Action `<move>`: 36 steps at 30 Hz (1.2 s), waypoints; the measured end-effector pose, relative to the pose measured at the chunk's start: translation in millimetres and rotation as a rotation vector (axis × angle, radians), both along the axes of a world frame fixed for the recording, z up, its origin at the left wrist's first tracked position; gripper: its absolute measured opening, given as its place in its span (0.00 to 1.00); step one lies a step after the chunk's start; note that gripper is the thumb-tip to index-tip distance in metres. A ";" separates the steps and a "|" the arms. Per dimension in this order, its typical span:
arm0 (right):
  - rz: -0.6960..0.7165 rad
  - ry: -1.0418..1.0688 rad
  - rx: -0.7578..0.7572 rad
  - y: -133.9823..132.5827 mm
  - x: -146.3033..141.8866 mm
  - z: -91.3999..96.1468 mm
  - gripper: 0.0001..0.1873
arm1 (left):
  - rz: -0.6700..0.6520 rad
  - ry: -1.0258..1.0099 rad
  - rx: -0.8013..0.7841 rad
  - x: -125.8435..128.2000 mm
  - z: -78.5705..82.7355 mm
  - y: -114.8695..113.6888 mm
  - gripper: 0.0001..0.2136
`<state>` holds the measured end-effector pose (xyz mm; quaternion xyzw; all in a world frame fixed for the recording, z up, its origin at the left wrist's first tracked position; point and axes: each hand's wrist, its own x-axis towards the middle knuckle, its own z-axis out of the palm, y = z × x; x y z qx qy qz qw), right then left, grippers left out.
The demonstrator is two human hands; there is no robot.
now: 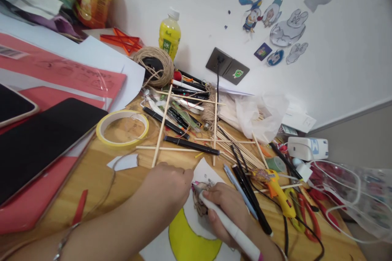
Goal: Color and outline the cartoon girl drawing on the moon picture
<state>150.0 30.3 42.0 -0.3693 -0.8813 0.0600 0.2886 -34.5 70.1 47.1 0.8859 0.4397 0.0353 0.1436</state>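
Note:
My right hand (230, 212) is closed round a white marker pen (228, 224), its tip down on a white paper cutout (206, 177) that carries a drawn figure and a yellow crescent (191, 242). My left hand (167, 183) rests on the left edge of that paper, fingers curled, pressing it to the wooden table (101, 175). Nothing shows inside the left hand.
A frame of wooden sticks (162, 124), black pens, a roll of yellow tape (122, 128), a twine ball (154, 65) and a yellow bottle (169, 34) lie beyond. A yellow glue gun (277, 189), red pliers and cables are at the right. Black tablets on pink paper sit at the left.

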 end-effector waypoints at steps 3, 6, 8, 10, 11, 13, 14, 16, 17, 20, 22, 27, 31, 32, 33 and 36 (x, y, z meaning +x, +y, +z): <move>-0.010 -0.012 -0.007 0.3 0.1 -0.7 0.17 | -0.001 0.032 -0.001 1.4 -0.3 0.5 0.05; 0.003 -0.004 -0.012 0.3 1.4 -3.2 0.16 | 0.019 0.072 -0.005 2.5 1.5 1.0 0.04; 0.004 0.009 -0.013 0.0 2.1 -4.3 0.14 | 0.027 0.084 -0.011 2.7 3.0 1.2 0.04; 0.000 0.014 -0.009 -0.3 2.6 -4.4 0.13 | 0.031 0.094 -0.025 2.7 4.3 1.5 0.03; 0.002 0.011 -0.004 -0.3 2.7 -4.3 0.12 | 0.029 0.101 -0.031 2.6 4.7 1.5 0.04; 0.011 -0.002 0.006 -0.5 3.0 -4.3 0.10 | 0.014 0.107 -0.022 2.5 4.6 1.4 0.04; 0.016 -0.010 0.011 -0.6 3.3 -4.5 0.10 | 0.008 0.109 -0.013 2.4 4.2 1.1 0.04; 0.016 -0.014 0.029 -1.0 3.8 -5.2 0.09 | 0.002 0.109 -0.003 2.3 3.3 0.6 0.04; 0.012 -0.015 0.037 -1.2 3.9 -5.4 0.09 | 0.006 0.110 -0.010 2.4 3.1 0.3 0.04; -0.001 -0.021 0.043 -1.3 2.9 -3.2 0.10 | 0.015 0.119 -0.050 2.8 3.6 0.6 0.04; -0.003 -0.035 0.007 -0.9 1.5 0.4 0.12 | 0.021 0.117 -0.065 3.3 4.1 1.7 0.04; 0.001 -0.023 -0.053 -0.2 1.2 4.0 0.13 | 0.024 0.072 -0.034 3.5 1.5 3.1 0.03; -0.012 0.000 -0.054 -0.8 2.3 1.7 0.11 | 0.014 0.032 0.021 2.7 -1.2 0.8 0.03; -0.010 -0.011 -0.067 -0.9 2.2 1.6 0.12 | 0.014 0.021 0.024 2.5 -1.6 0.2 0.03; -0.008 -0.018 -0.072 -1.0 2.1 1.7 0.12 | 0.014 0.011 0.029 2.4 -1.9 -0.3 0.04; -0.022 -0.003 -0.058 -1.2 2.6 1.2 0.11 | 0.018 -0.005 0.046 2.1 -2.5 -0.5 0.05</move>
